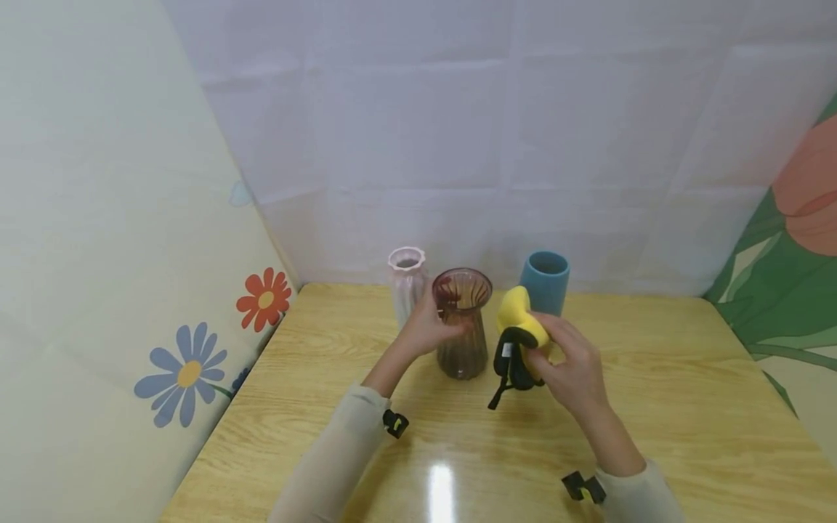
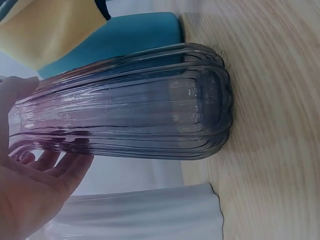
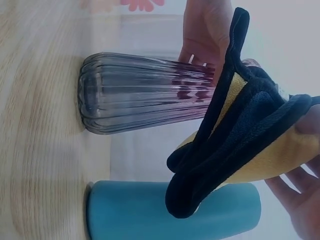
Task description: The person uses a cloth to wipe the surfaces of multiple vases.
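Observation:
A ribbed glass vase (image 1: 463, 356), purple at the flared rim and greyer below, stands upright on the wooden table. My left hand (image 1: 428, 327) grips it just under the rim, the thumb on one side and the fingers round the other, as the left wrist view shows. To the right of the vase, my right hand (image 1: 575, 367) pinches a soft yellow cloth piece with black trim (image 1: 516, 312). This cloth hangs above the table with its dark edges and a black loop downward. Its exact kind is unclear. In the right wrist view the glass vase (image 3: 140, 95) appears beside the cloth.
A pale pinkish-white vase (image 1: 407, 280) with a scalloped rim stands behind my left hand. Behind the yellow cloth is a plain blue vase (image 1: 546, 283). The wooden table (image 1: 294, 407) meets a white sheet (image 1: 418, 145) at the back and flowered sheets at both sides.

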Available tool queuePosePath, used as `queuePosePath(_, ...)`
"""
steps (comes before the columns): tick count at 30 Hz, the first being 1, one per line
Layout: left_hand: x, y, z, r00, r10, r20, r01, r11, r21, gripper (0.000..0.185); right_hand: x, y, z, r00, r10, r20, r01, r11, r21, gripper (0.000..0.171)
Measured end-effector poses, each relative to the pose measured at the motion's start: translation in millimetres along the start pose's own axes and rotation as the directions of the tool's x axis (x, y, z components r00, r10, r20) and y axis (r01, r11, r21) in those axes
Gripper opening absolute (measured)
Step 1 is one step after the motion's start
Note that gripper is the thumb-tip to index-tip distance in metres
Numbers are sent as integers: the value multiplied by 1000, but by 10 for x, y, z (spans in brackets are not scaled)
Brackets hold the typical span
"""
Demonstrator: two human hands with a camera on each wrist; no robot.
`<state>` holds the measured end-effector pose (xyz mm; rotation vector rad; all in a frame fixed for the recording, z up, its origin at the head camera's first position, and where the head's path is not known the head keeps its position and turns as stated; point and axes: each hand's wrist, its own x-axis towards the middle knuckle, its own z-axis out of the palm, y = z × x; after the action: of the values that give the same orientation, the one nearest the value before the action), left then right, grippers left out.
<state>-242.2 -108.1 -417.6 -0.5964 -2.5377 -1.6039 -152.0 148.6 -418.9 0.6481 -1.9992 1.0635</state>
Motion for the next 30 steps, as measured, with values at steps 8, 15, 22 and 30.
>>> queuePosePath(8, -123, 29, -17, 1000, 9, 30, -8, 999, -33, 98, 4, -27, 75, 1000, -30, -5, 30, 999, 28, 51)
queuePosePath(15, -223, 86, -17, 999, 2, 49, 0, 1000, -28, 100, -18, 0, 174, 997, -80, -8, 80, 995, 60, 46)
queuePosePath(22, -307, 123, -26, 998, 31, 61, -32, 999, 10, 99, -36, 27, 266, 993, -117, -25, 119, 990, 82, 44)
queuePosePath(30, -372, 136, -33, 994, 80, 70, -78, 996, -32, 95, -49, 28, 322, 992, -125, -1, 124, 983, 132, 45)
